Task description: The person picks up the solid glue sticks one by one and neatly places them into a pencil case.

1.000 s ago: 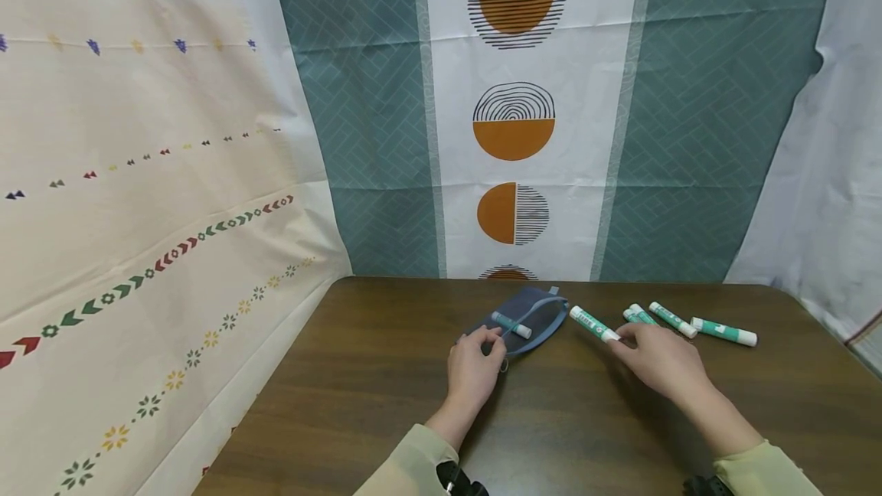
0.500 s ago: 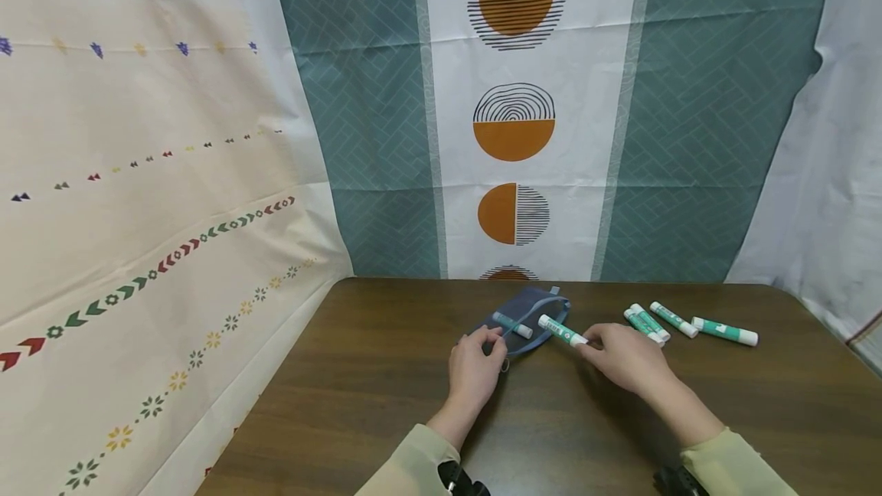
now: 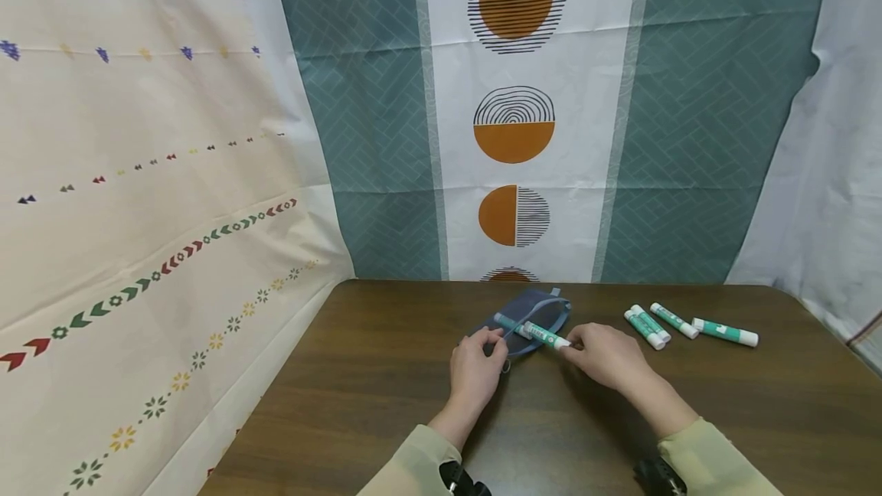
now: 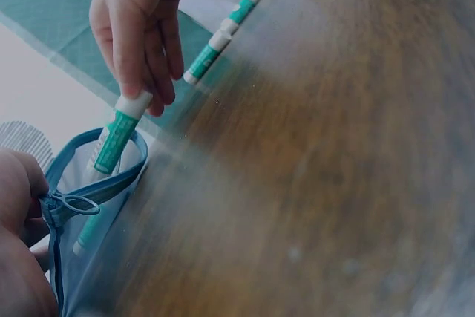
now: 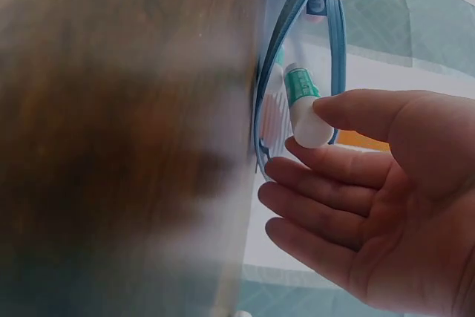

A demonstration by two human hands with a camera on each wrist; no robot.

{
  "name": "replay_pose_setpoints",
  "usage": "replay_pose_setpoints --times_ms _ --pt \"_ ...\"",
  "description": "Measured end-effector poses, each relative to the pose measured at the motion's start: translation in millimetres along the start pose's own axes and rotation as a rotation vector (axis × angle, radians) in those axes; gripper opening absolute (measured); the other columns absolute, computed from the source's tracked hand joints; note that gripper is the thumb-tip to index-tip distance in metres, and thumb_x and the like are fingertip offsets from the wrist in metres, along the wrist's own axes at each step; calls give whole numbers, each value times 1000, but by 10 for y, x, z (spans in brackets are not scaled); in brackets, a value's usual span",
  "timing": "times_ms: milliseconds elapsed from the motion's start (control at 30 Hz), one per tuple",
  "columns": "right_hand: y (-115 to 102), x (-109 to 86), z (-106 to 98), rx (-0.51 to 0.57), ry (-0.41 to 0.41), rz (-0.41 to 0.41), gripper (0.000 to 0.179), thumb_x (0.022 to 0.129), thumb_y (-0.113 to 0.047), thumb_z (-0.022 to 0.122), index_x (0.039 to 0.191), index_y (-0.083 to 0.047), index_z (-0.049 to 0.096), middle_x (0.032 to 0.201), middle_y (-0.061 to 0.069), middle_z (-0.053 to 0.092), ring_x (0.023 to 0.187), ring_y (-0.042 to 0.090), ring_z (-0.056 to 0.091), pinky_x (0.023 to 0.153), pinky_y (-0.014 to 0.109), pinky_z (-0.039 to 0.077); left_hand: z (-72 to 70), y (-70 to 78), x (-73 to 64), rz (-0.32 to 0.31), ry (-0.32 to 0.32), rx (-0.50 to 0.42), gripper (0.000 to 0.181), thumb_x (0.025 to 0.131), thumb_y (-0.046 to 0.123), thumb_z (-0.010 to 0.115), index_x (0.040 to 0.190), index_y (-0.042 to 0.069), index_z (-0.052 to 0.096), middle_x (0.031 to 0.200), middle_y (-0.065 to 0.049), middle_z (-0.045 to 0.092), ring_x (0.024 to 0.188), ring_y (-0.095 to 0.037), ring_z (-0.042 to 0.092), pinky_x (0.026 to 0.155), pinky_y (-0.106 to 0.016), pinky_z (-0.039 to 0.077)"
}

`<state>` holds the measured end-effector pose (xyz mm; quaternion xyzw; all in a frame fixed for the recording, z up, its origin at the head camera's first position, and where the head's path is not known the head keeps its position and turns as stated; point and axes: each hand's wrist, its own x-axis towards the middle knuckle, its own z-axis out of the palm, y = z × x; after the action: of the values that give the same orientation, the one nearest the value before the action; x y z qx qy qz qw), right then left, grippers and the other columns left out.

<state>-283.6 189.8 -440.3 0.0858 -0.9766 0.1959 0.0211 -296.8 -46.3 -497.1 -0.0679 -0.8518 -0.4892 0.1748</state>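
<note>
My left hand (image 3: 475,373) pinches the edge of a blue see-through zippered pouch (image 3: 518,306) beside the zipper pull, and its mouth gapes to the right. One green-and-white glue stick (image 3: 506,321) shows inside through the pouch wall. My right hand (image 3: 609,357) holds another glue stick (image 3: 546,335) by its white end between thumb and index finger. The far end of that stick is inside the pouch mouth, as the right wrist view shows between the zipper edges (image 5: 338,50). The remaining fingers of the right hand (image 5: 401,191) extend below the stick.
Several more glue sticks lie on the brown wooden table (image 3: 386,381) to the right: a touching pair (image 3: 646,327), one slanted stick (image 3: 673,320) and one farthest right (image 3: 725,331). Patterned cloths (image 3: 372,136) hang behind the table and along its left side.
My right hand has carried the glue stick leftward from near the other sticks, and its tip has entered the pouch mouth. The left hand stays at the pouch edge.
</note>
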Motion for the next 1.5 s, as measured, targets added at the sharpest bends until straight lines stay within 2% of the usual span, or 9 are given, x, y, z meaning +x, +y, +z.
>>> replay_pose_setpoints --times_ms 467,767,1000,1233,1500 --pt "-118 130 87 4 -28 -39 18 102 -32 77 97 -14 78 76 -4 61 70 17 55 62 39 45 -2 -17 -3 45 30 15 13 99 11 74 88 17 79 117 5 83 131 -32 71 123 -62 39" --pt "-142 209 140 8 -38 -52 20 101 -33 78 101 -12 80 81 -3 64 75 17 56 68 41 49 10 4 -8 25 15 3 10 100 12 75 92 14 81 119 5 83 133 -31 70 124 -63 37" --pt "-146 260 161 31 -48 -63 21 102 -33 78 95 -14 77 77 -4 62 73 17 55 66 40 47 13 5 -6 15 6 6 8 100 13 75 96 13 82 121 4 82 134 -33 69 124 -64 37" --pt "-183 326 183 53 -64 -39 22 102 -34 79 95 -13 78 77 -3 62 72 18 57 66 39 47 2 9 -1 -19 -6 -3 8 102 15 75 98 14 83 125 2 81 137 -38 66 125 -65 35" --pt "-195 393 236 48 -62 -7 22 101 -35 79 98 -13 80 77 -3 63 71 19 58 64 39 47 13 0 5 5 -1 4 9 101 13 75 98 13 83 124 1 82 135 -39 67 123 -66 37"
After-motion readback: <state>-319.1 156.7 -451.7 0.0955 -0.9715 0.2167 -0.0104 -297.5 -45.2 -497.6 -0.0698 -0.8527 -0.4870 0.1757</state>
